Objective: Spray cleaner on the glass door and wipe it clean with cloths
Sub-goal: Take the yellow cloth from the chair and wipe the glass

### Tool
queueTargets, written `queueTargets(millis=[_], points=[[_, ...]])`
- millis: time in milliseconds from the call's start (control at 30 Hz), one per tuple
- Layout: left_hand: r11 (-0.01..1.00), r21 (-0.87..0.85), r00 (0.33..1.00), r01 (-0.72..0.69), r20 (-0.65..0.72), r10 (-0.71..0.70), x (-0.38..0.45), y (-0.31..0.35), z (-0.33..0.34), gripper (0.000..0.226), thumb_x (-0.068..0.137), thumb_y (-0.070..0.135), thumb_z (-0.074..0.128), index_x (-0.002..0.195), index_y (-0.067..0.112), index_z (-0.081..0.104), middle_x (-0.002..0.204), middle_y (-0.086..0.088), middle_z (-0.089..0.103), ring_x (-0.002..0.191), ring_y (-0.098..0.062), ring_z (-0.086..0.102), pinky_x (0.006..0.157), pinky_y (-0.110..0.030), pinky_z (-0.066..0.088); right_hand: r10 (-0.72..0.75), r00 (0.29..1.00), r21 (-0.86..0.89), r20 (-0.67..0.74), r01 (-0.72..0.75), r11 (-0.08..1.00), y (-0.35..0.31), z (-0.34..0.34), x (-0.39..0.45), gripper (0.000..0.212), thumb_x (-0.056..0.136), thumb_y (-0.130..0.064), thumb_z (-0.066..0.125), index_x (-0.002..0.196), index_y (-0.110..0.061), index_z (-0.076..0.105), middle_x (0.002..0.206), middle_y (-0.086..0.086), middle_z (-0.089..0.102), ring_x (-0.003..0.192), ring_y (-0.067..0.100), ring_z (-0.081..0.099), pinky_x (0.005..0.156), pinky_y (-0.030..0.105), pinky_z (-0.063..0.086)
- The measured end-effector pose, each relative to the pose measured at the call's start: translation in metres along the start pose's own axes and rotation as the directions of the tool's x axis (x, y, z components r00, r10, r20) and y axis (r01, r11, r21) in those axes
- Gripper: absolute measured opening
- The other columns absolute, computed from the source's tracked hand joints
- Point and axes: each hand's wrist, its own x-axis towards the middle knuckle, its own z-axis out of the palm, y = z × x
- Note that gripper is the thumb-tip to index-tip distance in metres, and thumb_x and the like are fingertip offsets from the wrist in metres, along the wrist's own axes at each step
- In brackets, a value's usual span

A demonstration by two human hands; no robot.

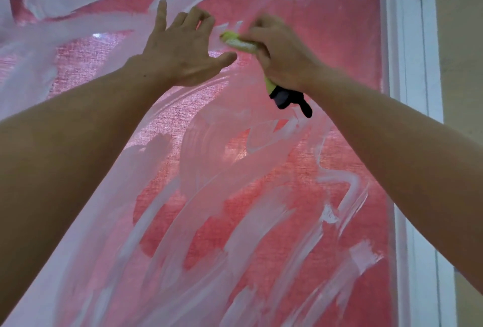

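Smeared glass door (261,196), two hands, one cloth (241,44).

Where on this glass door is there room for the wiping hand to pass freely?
Open glass lies right of the right hand, up to the white door frame, and below both forearms amid the foam streaks. It is crowded at the upper centre, where the spread left hand sits right beside the yellow-green cloth.

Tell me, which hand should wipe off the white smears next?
The right hand, probably: it grips the yellow-green cloth against the glass door. The left hand is spread open, holding nothing.
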Motion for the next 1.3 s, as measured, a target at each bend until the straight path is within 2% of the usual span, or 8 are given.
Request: queueTargets(millis=[133,233,300,433,633,867,1100,1300], points=[[1.000,0.001,0.999,0.001,0.042,-0.001,-0.001,0.001,-0.005,0.110,0.083,0.085,0.016,0.163,0.010,0.022,0.168,-0.010,0.022,0.155,-0.034,0.024,0.126,-0.062,-0.012,0.007,0.999,0.019,0.033,-0.008,1.000,-0.001,-0.006,-0.013,0.041,0.096,-0.014,0.037,0.114,0.000,0.072,0.103,0.020,0.059,0.095,0.033,0.053,0.080,0.043,0.042],[1.000,0.000,0.998,-0.011,0.055,0.011,-0.002,0.000,-0.008,0.113,0.079,0.087,0.021,0.163,0.011,0.022,0.168,-0.010,0.022,0.155,-0.034,0.025,0.126,-0.062,-0.012,0.207,0.968,0.097,-0.142,-0.194,0.976,0.004,-0.014,-0.018,0.039,0.096,-0.008,0.040,0.117,-0.004,0.072,0.096,0.013,0.053,0.091,0.027,0.049,0.077,0.033,0.036],[1.000,0.003,0.998,-0.016,0.057,0.016,-0.002,-0.001,-0.009,0.115,0.078,0.088,0.021,0.164,0.012,0.021,0.168,-0.010,0.022,0.155,-0.033,0.025,0.125,-0.062,-0.012,0.369,0.895,0.129,-0.250,-0.346,0.929,0.010,-0.016,-0.019,0.034,0.105,-0.020,0.043,0.112,-0.007,0.073,0.097,0.008,0.047,0.089,0.022,0.045,0.075,0.029,0.035],[1.000,0.001,0.998,-0.017,0.063,0.017,-0.002,0.000,-0.008,0.114,0.078,0.087,0.022,0.163,0.012,0.022,0.168,-0.009,0.022,0.155,-0.033,0.026,0.126,-0.062,-0.011,0.499,0.839,0.028,-0.219,-0.506,0.862,0.016,-0.009,-0.015,0.033,0.107,-0.021,0.042,0.099,-0.001,0.067,0.101,0.006,0.040,0.092,0.022,0.040,0.076,0.033,0.038],[1.000,-0.024,0.999,-0.015,0.035,0.016,-0.001,-0.002,-0.006,0.093,0.087,0.067,0.021,0.161,0.010,0.025,0.165,-0.008,0.024,0.152,-0.033,0.029,0.125,-0.063,-0.011,0.483,0.847,0.083,-0.223,-0.477,0.875,-0.008,0.007,-0.008,0.024,0.105,-0.008,0.038,0.117,-0.010,0.058,0.109,0.006,0.031,0.101,0.024,0.038,0.094,0.045,0.046],[1.000,-0.027,1.000,-0.007,0.019,0.007,-0.002,-0.001,-0.003,0.086,0.092,0.061,0.019,0.159,0.008,0.027,0.163,-0.012,0.028,0.150,-0.035,0.031,0.125,-0.064,-0.011,0.134,0.990,-0.001,-0.049,-0.135,0.991,-0.015,0.006,-0.033,0.037,0.096,-0.009,0.039,0.116,0.003,0.067,0.109,0.018,0.052,0.096,0.027,0.047,0.082,0.034,0.041],[0.999,-0.039,1.000,-0.016,-0.001,0.016,-0.003,-0.001,0.001,0.083,0.095,0.061,0.022,0.159,0.008,0.027,0.162,-0.012,0.028,0.151,-0.035,0.029,0.126,-0.062,-0.011,0.454,0.839,0.081,-0.300,-0.452,0.888,0.010,0.000,-0.041,0.038,0.090,-0.010,0.034,0.093,-0.002,0.070,0.088,0.017,0.056,0.082,0.022,0.042,0.066,0.025,0.023],[0.999,-0.035,1.000,-0.026,-0.017,0.026,-0.002,-0.004,0.003,0.084,0.094,0.062,0.020,0.158,0.008,0.028,0.161,-0.012,0.028,0.150,-0.036,0.030,0.126,-0.062,-0.011,0.355,0.860,-0.030,-0.365,-0.392,0.919,-0.022,0.031,-0.038,0.038,0.087,0.010,0.047,0.113,0.000,0.072,0.099,0.017,0.056,0.096,0.032,0.051,0.071,0.038,0.044]])
